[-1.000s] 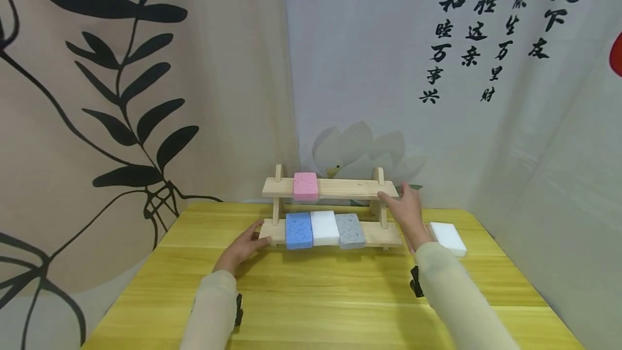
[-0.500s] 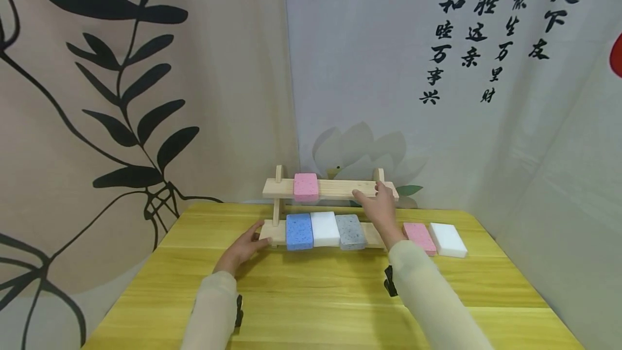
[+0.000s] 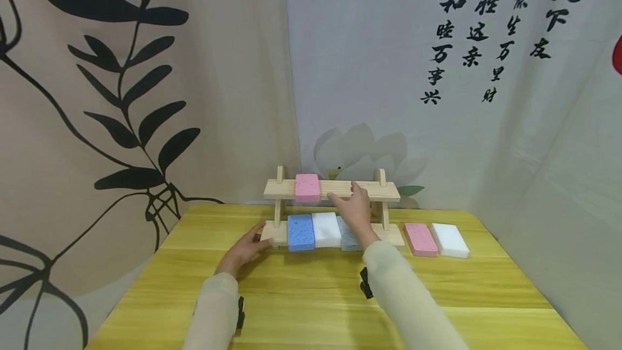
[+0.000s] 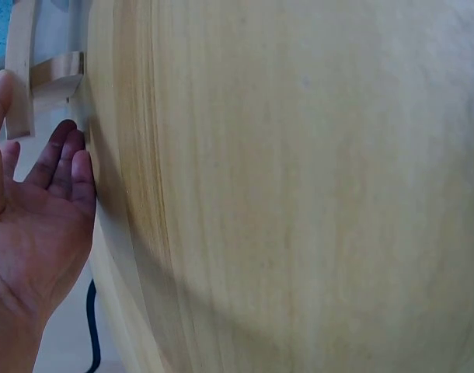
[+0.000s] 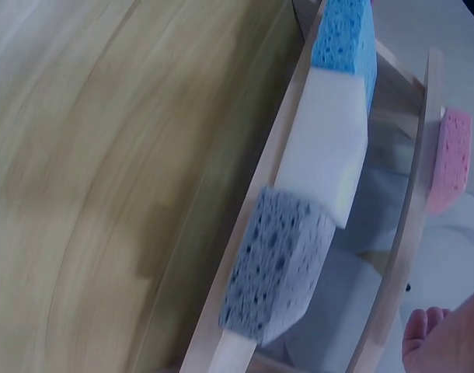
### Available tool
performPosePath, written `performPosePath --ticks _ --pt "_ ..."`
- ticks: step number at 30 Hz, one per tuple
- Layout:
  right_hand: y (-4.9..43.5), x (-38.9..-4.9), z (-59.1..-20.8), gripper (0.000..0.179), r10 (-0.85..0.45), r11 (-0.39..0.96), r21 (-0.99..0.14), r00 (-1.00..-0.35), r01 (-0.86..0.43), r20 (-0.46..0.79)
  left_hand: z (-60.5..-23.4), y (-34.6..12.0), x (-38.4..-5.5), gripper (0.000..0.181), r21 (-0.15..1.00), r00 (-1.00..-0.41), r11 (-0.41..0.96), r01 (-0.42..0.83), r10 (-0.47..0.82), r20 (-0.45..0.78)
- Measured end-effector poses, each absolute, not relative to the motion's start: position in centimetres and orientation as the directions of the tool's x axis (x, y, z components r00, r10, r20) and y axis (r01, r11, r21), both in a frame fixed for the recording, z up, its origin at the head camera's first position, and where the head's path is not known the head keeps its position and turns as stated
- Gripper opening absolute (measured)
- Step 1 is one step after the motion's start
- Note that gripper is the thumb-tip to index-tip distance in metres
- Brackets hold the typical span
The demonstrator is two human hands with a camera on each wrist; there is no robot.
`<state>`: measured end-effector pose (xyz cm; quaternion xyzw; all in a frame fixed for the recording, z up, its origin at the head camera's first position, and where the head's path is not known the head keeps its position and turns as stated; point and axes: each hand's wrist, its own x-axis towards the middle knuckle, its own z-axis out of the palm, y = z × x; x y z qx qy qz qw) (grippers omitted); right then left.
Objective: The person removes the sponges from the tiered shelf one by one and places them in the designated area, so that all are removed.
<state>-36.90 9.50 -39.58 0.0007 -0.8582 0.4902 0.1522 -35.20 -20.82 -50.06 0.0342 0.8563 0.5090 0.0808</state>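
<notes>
A two-tier wooden rack (image 3: 379, 192) stands at the back of the table. On its lower shelf sit a blue sponge (image 3: 301, 233), a white sponge (image 3: 326, 229) and a grey sponge (image 5: 272, 268), side by side. A pink sponge (image 3: 307, 188) leans on the upper shelf's left part. My left hand (image 3: 245, 247) is at the lower shelf's left end, thumb in front and fingers behind; the left wrist view shows those fingers (image 4: 62, 167) fairly straight. My right hand (image 3: 356, 210) reaches over the upper shelf with thumb and index finger spread, nothing held, partly hiding the grey sponge.
Right of the rack, a second pink sponge (image 3: 420, 239) and another white sponge (image 3: 450, 240) lie close together on the wooden table (image 3: 301, 290). Behind rises a cloth backdrop (image 3: 359, 58) with a printed plant and characters.
My right hand has moved left along the upper shelf from its right end, uncovering the pink sponge on the table. The left hand has stayed put.
</notes>
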Motion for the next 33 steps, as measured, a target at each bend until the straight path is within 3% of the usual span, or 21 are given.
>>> performPosePath --ticks 33 --pt "1.6 -38.5 -40.9 0.092 0.183 0.569 -0.811 -0.941 -0.134 0.284 -50.0 -21.0 -35.1 0.076 0.89 -0.987 0.455 -0.027 0.129 -0.097"
